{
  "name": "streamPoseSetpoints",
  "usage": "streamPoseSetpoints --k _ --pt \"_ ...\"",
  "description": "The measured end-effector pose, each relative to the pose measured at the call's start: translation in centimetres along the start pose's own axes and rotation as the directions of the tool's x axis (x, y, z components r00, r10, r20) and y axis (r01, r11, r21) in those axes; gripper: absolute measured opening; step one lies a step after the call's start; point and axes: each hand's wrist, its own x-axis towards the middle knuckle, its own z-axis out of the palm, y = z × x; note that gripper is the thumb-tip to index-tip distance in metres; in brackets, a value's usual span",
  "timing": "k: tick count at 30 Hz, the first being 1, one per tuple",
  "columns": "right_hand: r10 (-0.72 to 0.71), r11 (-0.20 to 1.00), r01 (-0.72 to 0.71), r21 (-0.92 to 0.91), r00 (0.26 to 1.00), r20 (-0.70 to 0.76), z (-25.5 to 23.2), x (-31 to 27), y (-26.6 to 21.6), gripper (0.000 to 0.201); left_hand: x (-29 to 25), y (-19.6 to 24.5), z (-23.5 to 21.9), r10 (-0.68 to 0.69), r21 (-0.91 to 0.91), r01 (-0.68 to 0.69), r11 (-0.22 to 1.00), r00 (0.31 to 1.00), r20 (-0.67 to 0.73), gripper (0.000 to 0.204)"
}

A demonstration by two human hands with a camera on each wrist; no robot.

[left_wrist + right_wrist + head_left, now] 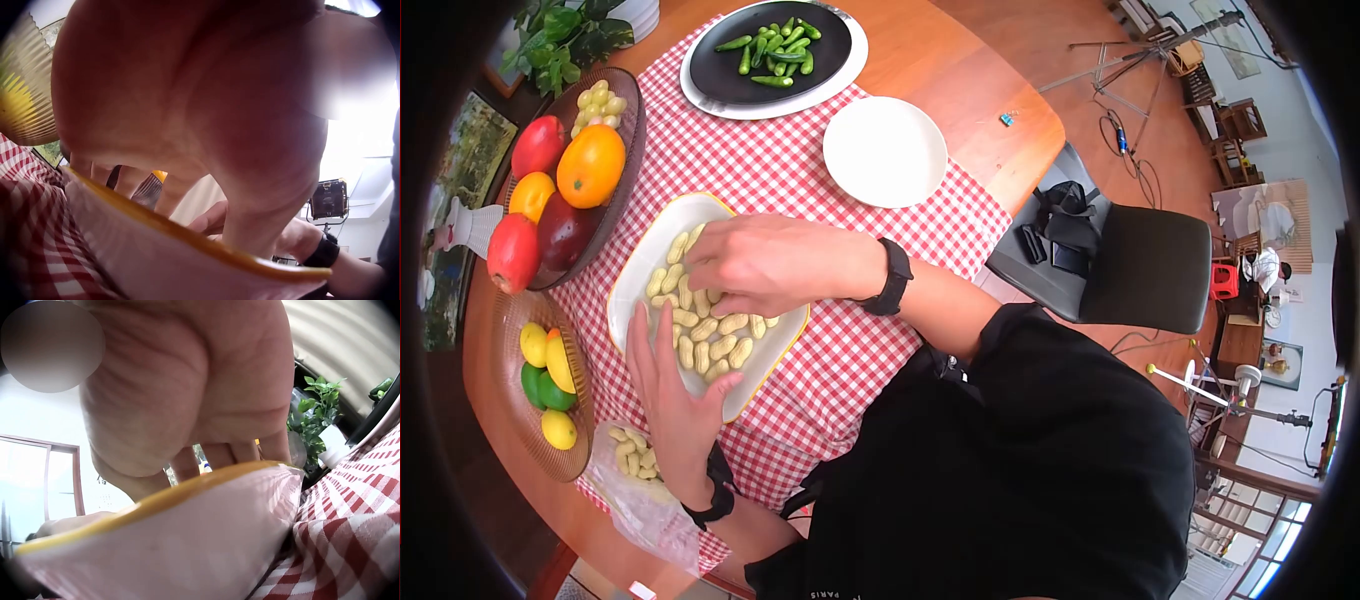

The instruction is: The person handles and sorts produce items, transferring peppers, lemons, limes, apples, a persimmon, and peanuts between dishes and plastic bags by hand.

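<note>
A white rectangular dish [772,362] with a yellow rim holds a spread of unshelled peanuts [702,328]. My right hand [775,262] reaches over the dish's right side, fingers pointing down among the peanuts; its fingertips are hidden. My left hand [668,410] lies across the dish's near left edge, fingers extended and thumb spread apart over the peanuts. In the left wrist view the palm [181,106] arches over the yellow rim [187,228]. From the right wrist, the other palm [194,381] shows above the rim [206,482], fingers reaching down inside.
A clear plastic bag [655,515] of peanuts lies beside the left wrist. Fruit bowls [628,150] [508,375] stand at left. An empty white bowl [885,152] and a black plate [720,75] of green peppers sit farther back on the checked cloth [840,375]. A chair [1150,265] stands right.
</note>
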Motion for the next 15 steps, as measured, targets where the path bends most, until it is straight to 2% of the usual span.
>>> streamPoseSetpoints --k 3,7,9,11,15 --pt "0.010 1.000 -0.009 0.006 0.999 -0.035 0.7 -0.3 0.1 0.032 0.2 0.0 0.6 -0.025 0.062 0.024 0.998 0.999 0.023 0.089" --pt "-0.009 1.000 0.010 0.006 0.999 -0.033 0.8 -0.3 0.2 0.038 0.2 -0.8 0.9 0.027 0.064 -0.030 0.997 0.998 0.050 0.083" --pt "-0.034 0.998 0.037 -0.054 0.998 0.056 0.7 -0.3 -0.1 0.041 0.1 -1.3 1.0 0.043 0.120 -0.049 0.992 0.998 0.053 0.073" --pt "-0.004 0.996 0.009 -0.088 0.999 0.050 1.4 -0.4 -0.2 0.037 0.2 -1.1 1.1 0.073 0.123 -0.080 0.989 0.996 0.060 0.069" --pt "-0.048 0.993 0.055 -0.108 0.997 0.065 2.4 -0.4 0.0 0.030 0.5 -0.5 1.2 0.078 0.078 -0.082 0.994 0.995 0.062 0.059"
